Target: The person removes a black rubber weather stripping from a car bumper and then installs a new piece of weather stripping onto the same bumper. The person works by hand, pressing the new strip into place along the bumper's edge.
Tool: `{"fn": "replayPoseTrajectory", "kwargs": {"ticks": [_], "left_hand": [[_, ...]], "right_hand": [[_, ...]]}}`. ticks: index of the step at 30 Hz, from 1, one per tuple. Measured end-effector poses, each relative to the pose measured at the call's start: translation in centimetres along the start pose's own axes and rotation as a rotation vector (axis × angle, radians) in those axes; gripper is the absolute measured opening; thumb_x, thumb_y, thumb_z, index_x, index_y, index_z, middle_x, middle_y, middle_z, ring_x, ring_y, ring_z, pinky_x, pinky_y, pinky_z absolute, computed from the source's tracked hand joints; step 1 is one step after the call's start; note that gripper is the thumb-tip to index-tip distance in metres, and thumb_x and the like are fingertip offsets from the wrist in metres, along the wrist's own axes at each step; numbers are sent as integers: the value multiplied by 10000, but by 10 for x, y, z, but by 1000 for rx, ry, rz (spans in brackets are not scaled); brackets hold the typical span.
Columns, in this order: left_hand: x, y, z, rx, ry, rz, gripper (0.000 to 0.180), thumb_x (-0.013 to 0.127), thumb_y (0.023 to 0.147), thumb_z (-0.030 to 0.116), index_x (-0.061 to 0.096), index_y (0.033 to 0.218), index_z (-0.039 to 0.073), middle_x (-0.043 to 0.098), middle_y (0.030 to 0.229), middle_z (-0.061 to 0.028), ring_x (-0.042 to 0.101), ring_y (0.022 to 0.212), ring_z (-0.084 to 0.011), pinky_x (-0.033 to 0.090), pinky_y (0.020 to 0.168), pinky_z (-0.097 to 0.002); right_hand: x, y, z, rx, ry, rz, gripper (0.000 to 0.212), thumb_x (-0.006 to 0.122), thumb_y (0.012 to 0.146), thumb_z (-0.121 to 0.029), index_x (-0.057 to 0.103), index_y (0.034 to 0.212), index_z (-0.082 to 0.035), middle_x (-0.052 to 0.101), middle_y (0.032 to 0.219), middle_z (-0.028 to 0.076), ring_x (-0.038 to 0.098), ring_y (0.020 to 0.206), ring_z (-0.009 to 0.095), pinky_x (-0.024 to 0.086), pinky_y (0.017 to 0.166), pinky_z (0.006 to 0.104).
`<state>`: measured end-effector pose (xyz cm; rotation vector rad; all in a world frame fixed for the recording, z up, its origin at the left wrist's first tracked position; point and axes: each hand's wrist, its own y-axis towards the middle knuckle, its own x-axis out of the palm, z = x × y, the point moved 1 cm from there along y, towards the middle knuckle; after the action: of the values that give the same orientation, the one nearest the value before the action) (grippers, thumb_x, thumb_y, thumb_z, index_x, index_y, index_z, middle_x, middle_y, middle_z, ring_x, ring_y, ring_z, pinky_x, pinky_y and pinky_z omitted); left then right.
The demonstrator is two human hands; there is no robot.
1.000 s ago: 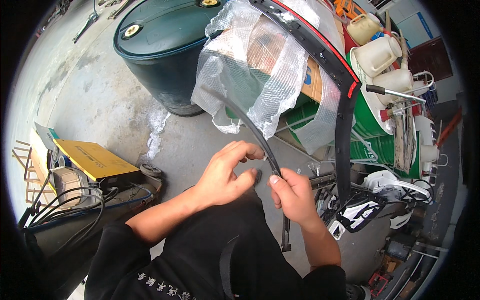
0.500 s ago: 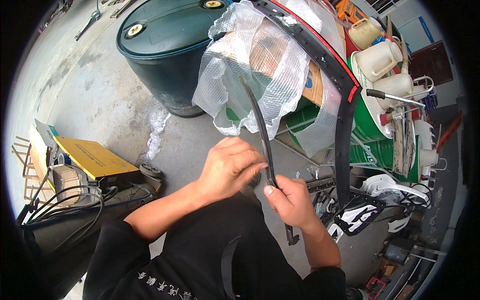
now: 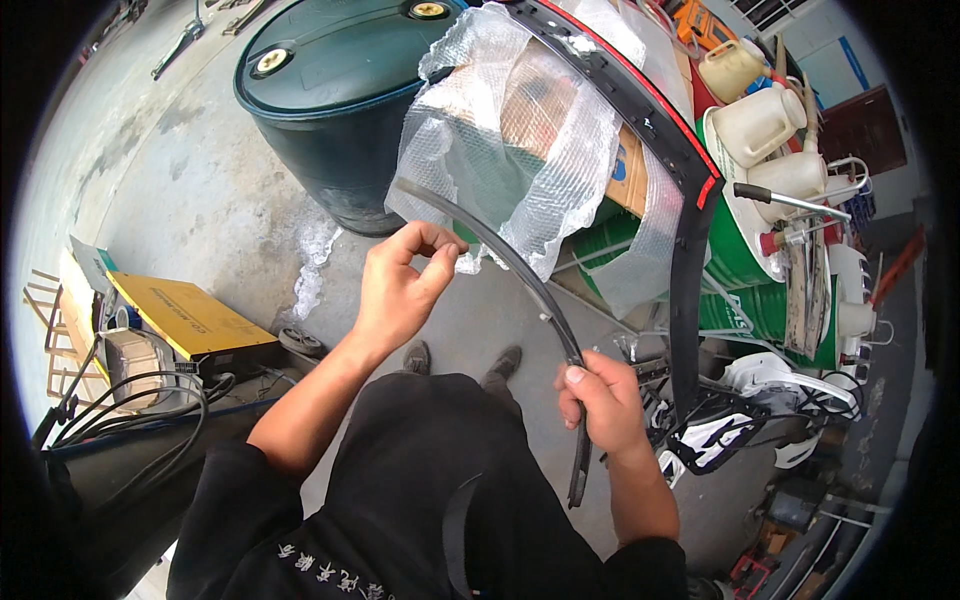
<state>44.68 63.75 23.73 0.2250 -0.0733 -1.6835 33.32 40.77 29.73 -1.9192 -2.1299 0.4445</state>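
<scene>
A long, curved black trim strip rises from my right hand, which is closed around its lower part with the thumb pressed on it. The short lower end of the strip hangs below my fist. Its upper end arcs to the left, over the bubble wrap. A small pale bit sticks to the strip's middle. My left hand is just left of the strip and apart from it, thumb and forefinger brought together in a pinch. Whatever may be between those fingertips is too small to make out.
A larger black trim piece with a red edge leans at the right, by green drums carrying pale jugs. A dark plastic barrel stands behind. At left is a yellow machine with cables; white and black parts lie at right.
My left hand has moved left and up, off the strip. The strip now tilts further left, and my right hand has shifted slightly right and down with it.
</scene>
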Motion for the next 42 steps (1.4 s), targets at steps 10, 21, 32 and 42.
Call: {"fn": "replayPoseTrajectory", "kwargs": {"ticks": [10,21,32,42], "left_hand": [[26,-22,20,251,210,-225,90,641,825,28,627,914,24,628,863,-117,608,837,-313,494,752,-389],[44,-22,29,481,285,-66,202,752,721,28,650,895,41,649,887,-74,604,784,-286,503,701,-378],[54,-27,27,472,228,-141,160,687,653,39,625,801,46,608,779,-73,577,741,-291,484,677,-392],[34,-8,4,142,134,5,39,601,793,9,596,827,-10,635,801,-136,632,783,-251,498,742,-340]], "right_hand": [[9,9,0,-40,-188,42,276,512,995,-207,592,846,11,531,569,23,475,490,83,391,474,250],[12,13,-2,-135,-388,-30,256,586,951,-145,534,741,-8,555,552,46,548,494,148,427,497,323],[19,19,2,-238,-365,120,295,553,905,-59,526,1189,20,632,840,209,658,757,341,497,673,390],[8,21,4,-191,-440,128,245,447,1015,-116,588,1142,39,567,652,78,538,537,171,427,510,304]]}}
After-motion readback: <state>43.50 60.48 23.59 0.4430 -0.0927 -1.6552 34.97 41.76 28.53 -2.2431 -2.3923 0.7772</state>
